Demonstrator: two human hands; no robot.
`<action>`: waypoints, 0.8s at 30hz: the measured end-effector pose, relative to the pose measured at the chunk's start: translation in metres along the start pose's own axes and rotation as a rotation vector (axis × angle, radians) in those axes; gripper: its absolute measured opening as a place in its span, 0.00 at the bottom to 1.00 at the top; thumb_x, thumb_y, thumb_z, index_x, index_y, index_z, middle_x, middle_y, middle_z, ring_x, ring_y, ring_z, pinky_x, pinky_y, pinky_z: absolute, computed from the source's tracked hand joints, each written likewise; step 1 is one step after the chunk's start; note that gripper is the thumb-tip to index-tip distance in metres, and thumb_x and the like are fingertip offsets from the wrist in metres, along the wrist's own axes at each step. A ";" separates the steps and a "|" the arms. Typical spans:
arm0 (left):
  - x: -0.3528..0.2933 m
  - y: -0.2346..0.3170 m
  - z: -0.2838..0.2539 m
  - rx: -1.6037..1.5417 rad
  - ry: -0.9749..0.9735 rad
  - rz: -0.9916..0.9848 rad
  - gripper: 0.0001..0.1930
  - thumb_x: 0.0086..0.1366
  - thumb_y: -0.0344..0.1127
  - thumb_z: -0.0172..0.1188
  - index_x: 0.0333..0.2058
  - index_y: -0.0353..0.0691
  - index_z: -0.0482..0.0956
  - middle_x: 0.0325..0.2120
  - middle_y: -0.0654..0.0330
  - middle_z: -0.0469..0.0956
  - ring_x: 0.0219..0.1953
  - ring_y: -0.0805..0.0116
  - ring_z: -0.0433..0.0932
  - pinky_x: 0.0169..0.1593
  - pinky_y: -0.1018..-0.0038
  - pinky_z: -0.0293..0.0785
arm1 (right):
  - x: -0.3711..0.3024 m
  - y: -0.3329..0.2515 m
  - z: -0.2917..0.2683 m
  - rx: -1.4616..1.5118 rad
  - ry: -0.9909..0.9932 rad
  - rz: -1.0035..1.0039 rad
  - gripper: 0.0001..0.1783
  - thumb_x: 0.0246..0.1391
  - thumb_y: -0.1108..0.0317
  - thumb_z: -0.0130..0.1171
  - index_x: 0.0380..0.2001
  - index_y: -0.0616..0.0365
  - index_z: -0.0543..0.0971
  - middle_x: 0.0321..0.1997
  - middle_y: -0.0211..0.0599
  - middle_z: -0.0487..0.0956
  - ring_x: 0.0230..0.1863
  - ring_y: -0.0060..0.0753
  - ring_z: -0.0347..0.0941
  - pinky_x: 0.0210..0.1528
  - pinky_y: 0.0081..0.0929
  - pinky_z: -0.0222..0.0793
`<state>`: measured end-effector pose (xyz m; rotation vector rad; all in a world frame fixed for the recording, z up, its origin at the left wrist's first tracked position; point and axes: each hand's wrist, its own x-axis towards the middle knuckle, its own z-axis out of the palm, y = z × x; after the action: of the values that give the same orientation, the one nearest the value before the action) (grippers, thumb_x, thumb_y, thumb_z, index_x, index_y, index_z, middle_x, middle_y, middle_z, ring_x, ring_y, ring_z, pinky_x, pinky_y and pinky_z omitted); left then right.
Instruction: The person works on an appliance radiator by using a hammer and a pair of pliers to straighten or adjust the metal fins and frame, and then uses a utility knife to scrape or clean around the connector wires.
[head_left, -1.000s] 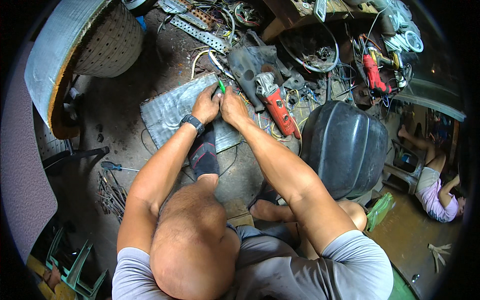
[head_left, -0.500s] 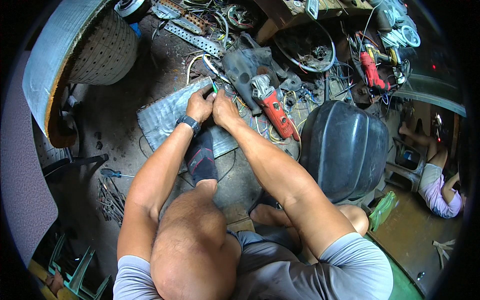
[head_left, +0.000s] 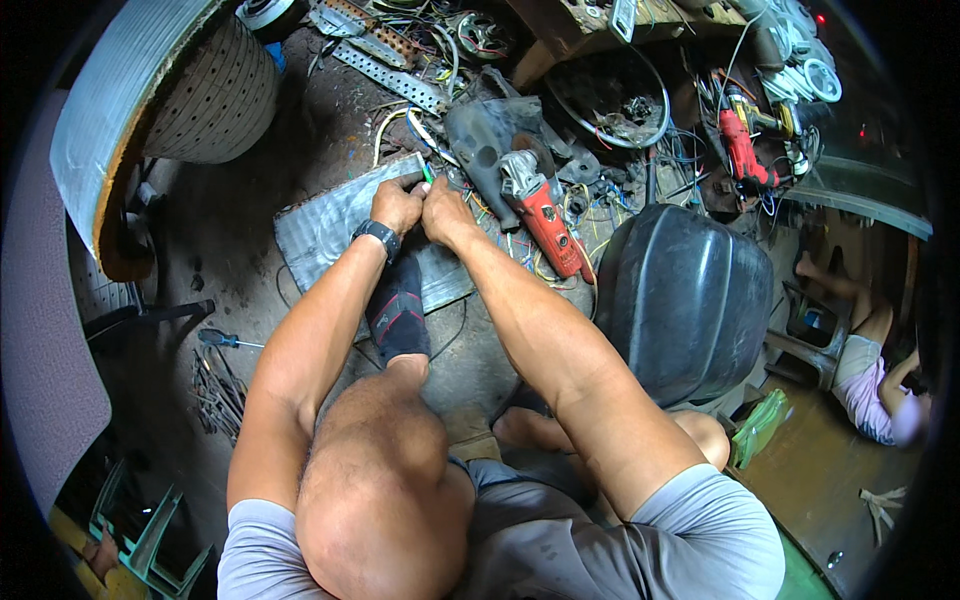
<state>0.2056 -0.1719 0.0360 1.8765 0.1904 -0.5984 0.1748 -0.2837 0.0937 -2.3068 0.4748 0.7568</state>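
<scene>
My left hand (head_left: 396, 205), with a black watch on the wrist, and my right hand (head_left: 446, 212) are pressed together at the far edge of a grey ribbed metal sheet (head_left: 318, 228) on the floor. Between the fingertips of both hands sticks up a small green piece (head_left: 428, 173); what it joins to is hidden by the fingers. Loose coloured wires (head_left: 500, 235) lie just past my right hand. My foot in a black sock (head_left: 400, 312) rests on the sheet under my forearms.
A red angle grinder (head_left: 545, 225) lies right of my hands beside a black plastic shell (head_left: 685, 300). A perforated drum (head_left: 215, 100), punched metal strips (head_left: 390, 75), a red drill (head_left: 740, 150) and a blue-handled screwdriver (head_left: 225, 340) lie around. Another person (head_left: 870, 390) sits at the right edge.
Both hands stay together at the sheet's far edge with the green piece between them. The view has tilted slightly; nothing else has moved.
</scene>
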 end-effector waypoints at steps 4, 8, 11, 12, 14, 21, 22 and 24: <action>-0.007 0.013 0.000 0.028 -0.047 -0.025 0.17 0.67 0.34 0.64 0.51 0.32 0.82 0.43 0.52 0.85 0.42 0.69 0.81 0.49 0.72 0.76 | 0.001 0.007 0.004 0.024 0.053 -0.028 0.23 0.63 0.68 0.46 0.54 0.75 0.62 0.47 0.78 0.77 0.53 0.72 0.76 0.56 0.55 0.71; -0.008 0.014 -0.002 0.002 -0.059 -0.019 0.17 0.67 0.35 0.64 0.51 0.32 0.82 0.43 0.53 0.85 0.42 0.69 0.81 0.49 0.72 0.76 | 0.001 0.006 0.004 -0.014 0.047 -0.058 0.23 0.64 0.66 0.46 0.55 0.74 0.61 0.47 0.77 0.77 0.52 0.72 0.76 0.55 0.55 0.71; -0.009 0.015 -0.002 -0.011 -0.067 0.003 0.18 0.67 0.35 0.65 0.51 0.32 0.82 0.43 0.53 0.85 0.42 0.69 0.81 0.49 0.72 0.76 | -0.001 0.005 0.002 -0.022 0.047 -0.044 0.23 0.64 0.66 0.46 0.55 0.74 0.62 0.48 0.77 0.77 0.52 0.72 0.76 0.56 0.55 0.71; -0.009 0.016 -0.002 0.003 -0.071 0.001 0.18 0.67 0.36 0.65 0.51 0.32 0.82 0.43 0.52 0.85 0.42 0.69 0.82 0.49 0.72 0.76 | -0.002 0.006 0.001 -0.017 0.046 -0.034 0.23 0.64 0.66 0.45 0.55 0.74 0.62 0.48 0.77 0.77 0.53 0.72 0.75 0.56 0.55 0.71; -0.009 0.013 -0.003 0.018 -0.069 -0.003 0.18 0.66 0.36 0.65 0.52 0.32 0.82 0.44 0.52 0.85 0.42 0.69 0.82 0.49 0.72 0.76 | -0.005 0.003 0.000 -0.012 0.045 -0.027 0.23 0.64 0.66 0.45 0.55 0.74 0.63 0.48 0.77 0.77 0.54 0.72 0.75 0.57 0.55 0.70; -0.013 0.008 0.002 0.146 -0.079 0.052 0.19 0.66 0.36 0.65 0.52 0.33 0.82 0.42 0.51 0.86 0.41 0.69 0.82 0.49 0.72 0.76 | -0.013 0.018 0.004 0.005 0.063 -0.057 0.24 0.62 0.66 0.46 0.56 0.75 0.64 0.49 0.78 0.76 0.55 0.72 0.74 0.57 0.55 0.69; -0.014 0.007 0.001 0.159 -0.077 0.029 0.18 0.66 0.36 0.66 0.52 0.33 0.82 0.42 0.52 0.86 0.41 0.70 0.82 0.49 0.72 0.76 | -0.014 0.017 0.004 0.007 0.062 -0.053 0.24 0.62 0.66 0.46 0.56 0.75 0.64 0.49 0.78 0.76 0.55 0.72 0.74 0.57 0.55 0.69; -0.014 0.007 0.001 0.115 -0.081 0.008 0.18 0.66 0.35 0.66 0.51 0.33 0.82 0.42 0.53 0.86 0.41 0.70 0.82 0.49 0.72 0.76 | -0.014 0.013 0.004 0.020 0.030 -0.028 0.24 0.62 0.67 0.46 0.55 0.75 0.64 0.49 0.77 0.76 0.55 0.72 0.74 0.57 0.55 0.69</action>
<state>0.1965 -0.1731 0.0480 1.9583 0.0968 -0.6908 0.1560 -0.2890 0.0939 -2.3040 0.4609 0.7017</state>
